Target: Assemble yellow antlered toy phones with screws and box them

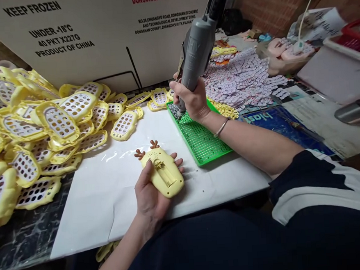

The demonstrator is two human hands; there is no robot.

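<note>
In my left hand [153, 194] lies a pale yellow plastic toy [164, 171] with brown antlers. Its back faces up, showing an uncovered battery compartment and screw holes at the corners. My fingers wrap its sides, thumb on the left edge. My right hand [192, 99] grips a grey electric screwdriver [197, 47], tilted with its tip down. That tip reaches into a green perforated tray [201, 150], beside a heap of small silvery screws [174, 110] in the far left corner. Whether a screw is on the tip I cannot tell.
Yellow toy shells [58, 123] with white perforated inserts pile up at left. A large printed carton [99, 33] stands behind. Right of the tray lie small yellow parts [224, 109] and many white pieces [240, 79]. A metal cup [355, 112] is at far right.
</note>
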